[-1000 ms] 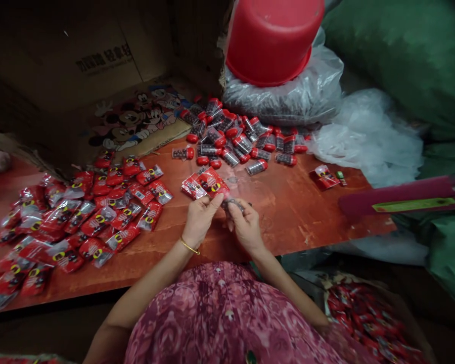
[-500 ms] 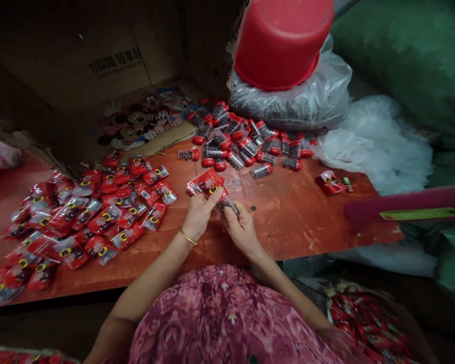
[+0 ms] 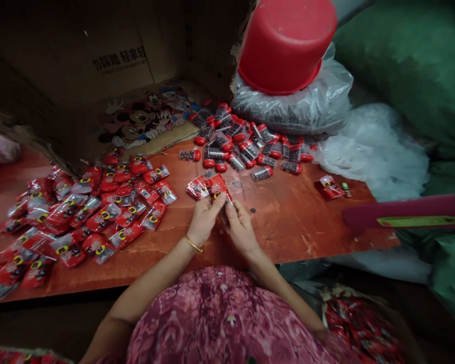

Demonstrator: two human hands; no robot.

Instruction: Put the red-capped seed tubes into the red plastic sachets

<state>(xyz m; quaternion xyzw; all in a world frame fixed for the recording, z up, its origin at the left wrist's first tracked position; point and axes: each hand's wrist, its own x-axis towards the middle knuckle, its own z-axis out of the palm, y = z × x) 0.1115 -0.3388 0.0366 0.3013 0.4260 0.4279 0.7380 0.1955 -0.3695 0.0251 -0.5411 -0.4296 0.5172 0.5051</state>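
My left hand (image 3: 205, 220), with a gold bangle at its wrist, pinches red printed packets (image 3: 212, 184) under its thumb. They fan out beyond the fingertips over the red tabletop. My right hand (image 3: 242, 230) is closed at the right edge of the same packets, its thumb close to the left one. Whatever lies between the two palms is mostly hidden. Ahead is a heap of small clear bottles (image 3: 237, 161) with red caps and dark beads inside. To the left, filled red packets (image 3: 131, 236) lie in a wide pile.
An upturned red tub (image 3: 288, 45) rests on a clear plastic bag (image 3: 291, 111) at the back. An open cardboard box (image 3: 163, 146) stands back left. At right are crumpled plastic (image 3: 371, 146), a loose red packet (image 3: 329, 189) and a purple bar (image 3: 402, 215).
The dark bottle visible between my hands earlier is now mostly out of sight behind the packets and fingers. My right hand has come up to the packet's edge.
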